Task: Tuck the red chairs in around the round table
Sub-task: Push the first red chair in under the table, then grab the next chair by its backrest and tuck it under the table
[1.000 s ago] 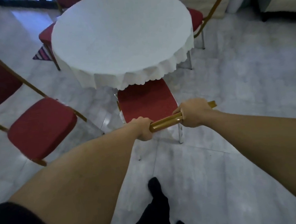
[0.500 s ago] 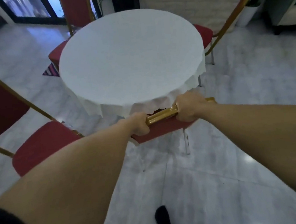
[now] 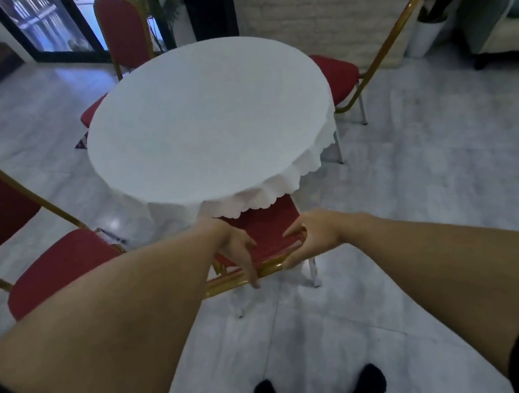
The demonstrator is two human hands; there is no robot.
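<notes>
My two hands loosen on the gold top rail [image 3: 238, 280] of the near red chair [image 3: 265, 231] at the round table [image 3: 208, 121], a second after both were clamped around that rail and driving it forward. The left hand [image 3: 239, 249] now lies with fingers spread and only the tips touching the bar; the right hand [image 3: 313, 235] is likewise slack-fingered, thumb against the red backrest, neither grip closed on anything. The chair's seat, plainly exposed a second ago, has gone under the scalloped hem of the white tablecloth [image 3: 252, 202] at the surface's near edge, with the backrest standing just beside that hem. This chair reads as tucked in. The chair at the left [image 3: 57, 268] stands well apart from the surface's left edge, its whole seat in the open, and looks the likeliest next. Seats of the far chair [image 3: 124, 34] and the right-hand chair [image 3: 340, 75] sit partly under the cloth at the far and right edges.
</notes>
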